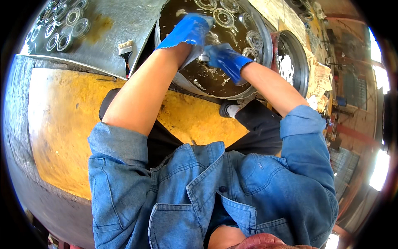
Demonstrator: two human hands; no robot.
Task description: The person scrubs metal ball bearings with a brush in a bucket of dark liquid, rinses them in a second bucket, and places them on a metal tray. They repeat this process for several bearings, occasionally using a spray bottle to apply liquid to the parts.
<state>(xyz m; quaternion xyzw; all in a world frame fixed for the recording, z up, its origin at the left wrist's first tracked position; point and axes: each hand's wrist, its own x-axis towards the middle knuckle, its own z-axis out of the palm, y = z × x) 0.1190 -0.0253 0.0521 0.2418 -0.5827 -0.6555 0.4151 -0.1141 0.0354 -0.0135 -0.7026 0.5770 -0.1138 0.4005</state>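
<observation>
My left hand (191, 30), in a blue rubber glove, is bent over a round metal tub (265, 25) of dark brown liquid. Its fingers curl downward, mostly hidden behind the glove's back. Close beside it, my gloved right hand (227, 60) reaches in from the right with its fingers drawn together. The fingertips of both hands nearly meet above the liquid, near a small pale spot; what they grip is too hidden to name. Several ring-shaped bearings (223, 18) lie in the tub's far and right part. Whitish clumps float near my hands.
Left of the tub, a metal sheet (124, 18) carries several bearings (74, 16) and a paintbrush (125, 49) at its near edge. A second round container (304, 68) with white matter stands to the right. Worn yellow plate (62, 124) lies below and left.
</observation>
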